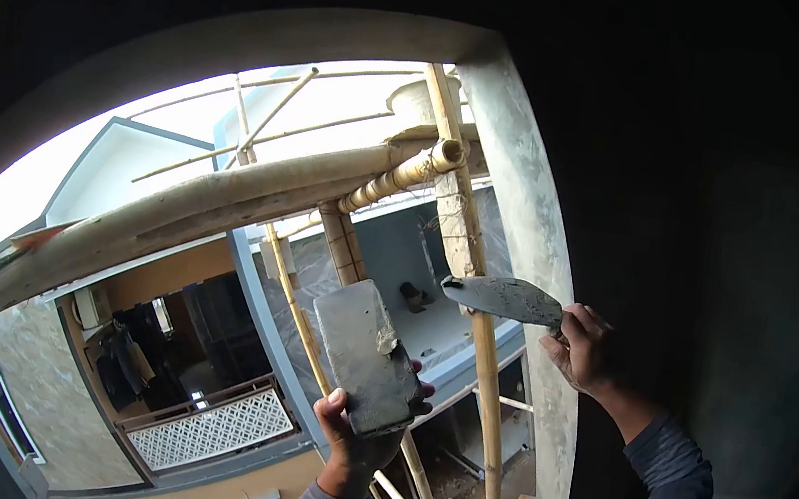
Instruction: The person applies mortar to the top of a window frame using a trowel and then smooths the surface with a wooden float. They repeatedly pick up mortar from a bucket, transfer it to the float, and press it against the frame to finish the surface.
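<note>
Two tools are up before the window opening (pixel 529 156): the left hand (pixel 339 446) grips a plastering float (pixel 356 365) near its lower end, the right hand (pixel 584 351) a trowel (pixel 506 300). The float looks stiff, fairly light, perhaps slippery around its mortar dab (pixel 387 340); best held from behind. Fingers hide the trowel's handle; darkness swallows the right side.

Building site, recognisable by lashed bamboo scaffolding (pixel 398 181) above the grip of the left hand (pixel 345 449); mottled grey cement jamb (pixel 529 186) behind the grip of the right hand (pixel 585 350); debris-strewn ground (pixel 457 489) below, between both grips; opposite, left of the left hand's grip, house front (pixel 28 352) with white lattice balcony panel (pixel 214 432).
</note>
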{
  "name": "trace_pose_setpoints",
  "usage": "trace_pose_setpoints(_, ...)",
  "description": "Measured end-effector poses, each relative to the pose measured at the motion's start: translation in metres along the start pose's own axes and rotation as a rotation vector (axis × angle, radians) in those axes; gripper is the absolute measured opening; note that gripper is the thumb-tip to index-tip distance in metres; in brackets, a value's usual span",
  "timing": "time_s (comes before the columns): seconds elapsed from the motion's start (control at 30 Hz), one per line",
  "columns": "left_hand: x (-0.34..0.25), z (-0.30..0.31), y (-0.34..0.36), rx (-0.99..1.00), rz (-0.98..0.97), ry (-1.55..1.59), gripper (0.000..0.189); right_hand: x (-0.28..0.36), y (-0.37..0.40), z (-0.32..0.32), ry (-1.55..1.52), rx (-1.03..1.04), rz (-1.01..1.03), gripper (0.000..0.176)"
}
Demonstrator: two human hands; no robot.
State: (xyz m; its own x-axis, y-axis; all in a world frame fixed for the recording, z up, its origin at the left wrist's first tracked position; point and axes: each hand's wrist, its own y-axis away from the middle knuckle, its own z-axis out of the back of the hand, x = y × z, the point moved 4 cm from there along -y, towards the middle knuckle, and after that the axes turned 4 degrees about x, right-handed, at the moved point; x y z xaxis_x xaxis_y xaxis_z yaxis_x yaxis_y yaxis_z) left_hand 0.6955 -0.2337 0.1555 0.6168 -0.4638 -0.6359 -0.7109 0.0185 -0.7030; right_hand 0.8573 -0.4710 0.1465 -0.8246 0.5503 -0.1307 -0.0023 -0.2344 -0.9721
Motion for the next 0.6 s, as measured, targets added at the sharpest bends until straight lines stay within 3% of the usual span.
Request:
trace_pose_setpoints(0.03, -0.012, -0.013, -0.012, 0.033, -0.050, -0.025, 0.079, -0.007, -0.018, 0.002, -0.170, -0.001, -0.098, 0.021)
trace_pose_setpoints(0.1, -0.037, -0.038, -0.036, 0.051, -0.133, -0.094, 0.081, -0.025, -0.058, 0.002, -0.373, -0.255, -0.078, 0.025)
trace_pose_setpoints(0.17, -0.058, -0.068, -0.066, 0.146, -0.259, -0.152, 0.069, -0.034, -0.106, 0.019, -0.966, -0.067, -0.375, 0.033)
trace_pose_setpoints(0.2, -0.066, -0.083, -0.082, 0.259, -0.393, -0.188, 0.056, -0.034, -0.128, 0.033, -1.003, -0.042, -0.436, 0.036)
trace_pose_setpoints(0.23, -0.079, -0.099, -0.095, 0.242, -0.437, -0.217, 0.045, -0.035, -0.148, 0.043, -1.043, -0.012, -0.499, 0.039)
trace_pose_setpoints(0.3, -0.093, -0.138, -0.115, 0.285, -0.555, -0.227, 0.038, -0.042, -0.185, 0.055, -1.123, -0.003, -0.525, 0.040)
trace_pose_setpoints(0.4, -0.110, -0.164, -0.132, 0.303, -0.693, -0.429, 0.045, -0.054, -0.221, 0.066, -1.207, 0.037, -0.515, 0.040)
trace_pose_setpoints(0.43, -0.116, -0.169, -0.131, 0.211, -0.782, -0.439, 0.044, -0.058, -0.230, 0.068, -1.209, 0.055, -0.480, 0.039)
trace_pose_setpoints(0.47, -0.120, -0.172, -0.129, 0.118, -0.870, -0.447, 0.044, -0.062, -0.238, 0.069, -1.117, 0.061, -0.463, 0.037)
trace_pose_setpoints(0.5, -0.122, -0.176, -0.128, 0.124, -0.873, -0.454, 0.044, -0.066, -0.246, 0.068, -1.123, 0.054, -0.459, 0.037)
trace_pose_setpoints(0.57, -0.130, -0.184, -0.121, 0.159, -1.041, -0.517, 0.045, -0.074, -0.258, 0.067, -0.849, 0.073, -0.448, 0.035)
trace_pose_setpoints(0.6, -0.135, -0.185, -0.118, 0.225, -0.992, -0.579, 0.077, -0.077, -0.262, 0.064, -0.856, 0.071, -0.446, 0.035)
